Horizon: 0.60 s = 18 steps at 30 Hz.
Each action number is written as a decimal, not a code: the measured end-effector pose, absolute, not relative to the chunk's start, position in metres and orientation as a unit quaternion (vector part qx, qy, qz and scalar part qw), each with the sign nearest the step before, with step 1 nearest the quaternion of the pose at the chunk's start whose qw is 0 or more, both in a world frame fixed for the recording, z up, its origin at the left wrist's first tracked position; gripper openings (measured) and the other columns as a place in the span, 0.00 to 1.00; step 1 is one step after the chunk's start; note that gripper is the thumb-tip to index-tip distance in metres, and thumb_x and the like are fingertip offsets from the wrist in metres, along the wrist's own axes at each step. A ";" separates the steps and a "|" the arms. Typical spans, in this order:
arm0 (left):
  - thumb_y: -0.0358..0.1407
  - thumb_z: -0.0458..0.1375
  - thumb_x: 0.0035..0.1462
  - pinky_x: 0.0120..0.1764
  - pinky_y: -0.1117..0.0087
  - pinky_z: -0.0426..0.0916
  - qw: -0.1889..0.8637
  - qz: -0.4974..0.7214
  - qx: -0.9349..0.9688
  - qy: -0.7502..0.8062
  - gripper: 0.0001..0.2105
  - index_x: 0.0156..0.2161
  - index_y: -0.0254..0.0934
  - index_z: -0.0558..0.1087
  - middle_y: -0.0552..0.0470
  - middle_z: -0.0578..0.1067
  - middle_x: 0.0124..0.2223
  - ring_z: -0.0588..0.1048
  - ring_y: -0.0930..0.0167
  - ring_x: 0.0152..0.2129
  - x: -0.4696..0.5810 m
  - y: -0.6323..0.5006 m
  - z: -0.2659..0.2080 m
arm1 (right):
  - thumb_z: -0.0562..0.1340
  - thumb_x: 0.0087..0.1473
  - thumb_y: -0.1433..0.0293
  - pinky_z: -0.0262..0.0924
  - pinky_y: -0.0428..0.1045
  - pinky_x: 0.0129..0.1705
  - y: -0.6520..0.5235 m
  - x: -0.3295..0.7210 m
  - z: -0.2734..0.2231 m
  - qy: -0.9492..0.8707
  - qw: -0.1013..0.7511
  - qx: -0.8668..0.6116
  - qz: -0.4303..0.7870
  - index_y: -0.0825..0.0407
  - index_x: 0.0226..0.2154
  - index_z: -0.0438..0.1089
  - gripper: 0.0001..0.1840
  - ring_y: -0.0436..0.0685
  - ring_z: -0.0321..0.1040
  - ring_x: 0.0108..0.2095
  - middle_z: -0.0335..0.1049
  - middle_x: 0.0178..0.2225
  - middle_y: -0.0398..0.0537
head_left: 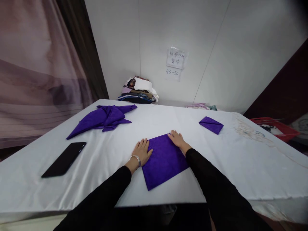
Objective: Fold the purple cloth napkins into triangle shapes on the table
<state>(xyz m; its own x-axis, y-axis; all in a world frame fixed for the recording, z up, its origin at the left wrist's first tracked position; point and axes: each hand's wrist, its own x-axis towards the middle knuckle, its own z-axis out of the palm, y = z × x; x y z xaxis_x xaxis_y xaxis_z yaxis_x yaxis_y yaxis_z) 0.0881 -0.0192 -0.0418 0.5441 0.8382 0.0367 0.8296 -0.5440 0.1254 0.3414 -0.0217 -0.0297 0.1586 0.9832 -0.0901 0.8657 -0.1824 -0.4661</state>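
Observation:
A purple cloth napkin (166,162), folded to a flat square, lies at an angle near the table's front edge. My left hand (142,152) rests flat on its left edge, fingers stretched out, a silvery band around the wrist. At the far right corner of the cloth lies my right hand (176,138), its fingers extended over the edge. Neither hand grips the fabric. Farther back on the right is a small folded purple napkin (211,124). A loose, crumpled heap of purple cloth (106,117) sits at the back left.
White cloth covers the table (101,179). A black tablet-like slab (64,159) lies on the left. Stacked garments (139,90) stand behind the far edge by the wall. Handwritten paper signs (175,59) hang there. A red basket (286,132) is beyond the right edge.

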 end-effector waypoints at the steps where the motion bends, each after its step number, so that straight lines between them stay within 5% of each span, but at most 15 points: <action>1: 0.45 0.41 0.60 0.60 0.57 0.45 0.049 0.049 0.878 0.474 0.28 0.60 0.29 0.56 0.41 0.52 0.64 0.48 0.60 0.61 0.088 -0.019 -0.042 | 0.41 0.59 0.51 0.32 0.57 0.62 -0.028 0.347 -0.028 -0.602 0.187 -0.749 0.202 0.57 0.61 0.48 0.36 0.57 0.37 0.64 0.42 0.64 0.54; 7: 0.45 0.42 0.60 0.60 0.56 0.45 0.068 0.067 0.877 0.470 0.28 0.60 0.29 0.56 0.40 0.50 0.65 0.46 0.60 0.62 0.087 -0.019 -0.041 | 0.50 0.56 0.52 0.47 0.54 0.60 -0.095 0.375 -0.030 -0.541 0.378 -0.711 0.243 0.55 0.53 0.64 0.31 0.56 0.56 0.57 0.61 0.56 0.51; 12: 0.45 0.42 0.60 0.59 0.57 0.47 0.095 0.119 0.852 0.501 0.28 0.61 0.29 0.53 0.40 0.47 0.65 0.45 0.62 0.62 0.080 -0.014 -0.041 | 0.56 0.53 0.56 0.48 0.56 0.60 -0.141 0.378 -0.045 -0.546 0.411 -0.674 0.281 0.51 0.49 0.68 0.25 0.57 0.59 0.55 0.65 0.53 0.48; 18: 0.41 0.45 0.59 0.56 0.63 0.56 0.084 0.161 0.781 0.598 0.24 0.58 0.32 0.59 0.43 0.60 0.61 0.59 0.64 0.57 0.052 -0.006 -0.031 | 0.57 0.53 0.61 0.51 0.56 0.58 -0.130 0.376 -0.040 -0.549 0.410 -0.670 0.286 0.52 0.49 0.68 0.23 0.57 0.61 0.54 0.67 0.51 0.49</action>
<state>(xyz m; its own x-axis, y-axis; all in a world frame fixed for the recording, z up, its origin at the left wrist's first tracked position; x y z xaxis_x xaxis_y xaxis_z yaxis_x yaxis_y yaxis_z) 0.0521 -0.0062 -0.0312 0.2324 0.9607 0.1518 0.9067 -0.2704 0.3236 0.3755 -0.1302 -0.0395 0.2329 0.9702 0.0663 0.5013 -0.0613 -0.8631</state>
